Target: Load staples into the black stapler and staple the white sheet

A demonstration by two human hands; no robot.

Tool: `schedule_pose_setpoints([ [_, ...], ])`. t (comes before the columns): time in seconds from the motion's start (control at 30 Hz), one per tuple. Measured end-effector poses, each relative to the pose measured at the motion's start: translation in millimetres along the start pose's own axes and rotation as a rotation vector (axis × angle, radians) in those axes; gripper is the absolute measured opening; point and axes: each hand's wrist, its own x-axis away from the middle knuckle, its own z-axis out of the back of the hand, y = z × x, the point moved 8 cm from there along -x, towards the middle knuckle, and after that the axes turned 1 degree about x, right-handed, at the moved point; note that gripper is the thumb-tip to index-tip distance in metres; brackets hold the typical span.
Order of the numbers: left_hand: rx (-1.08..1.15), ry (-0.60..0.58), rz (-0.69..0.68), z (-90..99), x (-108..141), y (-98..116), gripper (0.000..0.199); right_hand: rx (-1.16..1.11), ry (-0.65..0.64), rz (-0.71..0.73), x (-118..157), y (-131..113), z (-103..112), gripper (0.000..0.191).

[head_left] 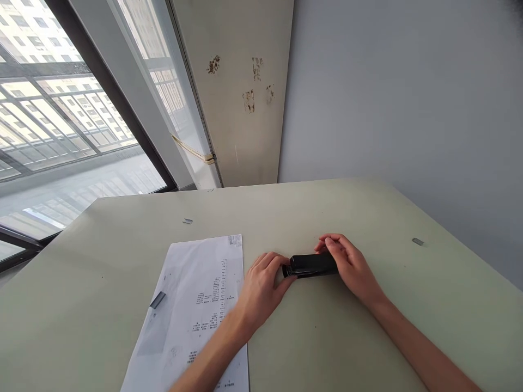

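A black stapler (pixel 312 265) lies lengthwise across the table between my two hands. With thumb and fingers, my left hand (pixel 261 286) grips its left end. My right hand (pixel 347 264) is closed around the right end, which it partly hides. Left of the stapler, printed sheets of paper (pixel 204 283) lie flat, and my left wrist crosses over them. On the left edge of the paper rests a small strip of staples (pixel 157 299).
Small staple pieces (pixel 187 221) lie toward the back left of the pale table (pixel 327 348). One more staple strip (pixel 417 242) is at the right. A grey wall (pixel 400 98) rises behind, and windows (pixel 69 109) stand at the left.
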Motion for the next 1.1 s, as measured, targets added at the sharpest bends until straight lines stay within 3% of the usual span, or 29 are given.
schedule_pose_setpoints([
  [0.2, -0.024, 0.000, -0.009, -1.2, 1.3, -0.9, 0.009, 0.166, -0.126, 0.071, 7.3, -12.6, -13.3, 0.046],
  [0.33, -0.060, 0.009, -0.021, -1.2, 1.4, -0.5, 0.007, 0.184, -0.188, 0.111, 6.5, -13.0, -14.3, 0.035],
  [0.53, -0.149, -0.004, -0.068, 4.1, 1.0, 5.8, 0.003, 0.207, -0.289, 0.133, 2.1, -11.1, -14.9, 0.036],
  [0.9, -0.308, -0.052, -0.073, 28.9, 20.8, -4.6, 0.009, 0.217, -0.375, 0.052, -1.6, -2.0, -9.8, 0.036],
  [1.1, -0.355, -0.035, -0.092, 35.0, 28.3, 1.8, 0.011, 0.197, -0.427, 0.015, 0.5, 0.6, -7.4, 0.034],
])
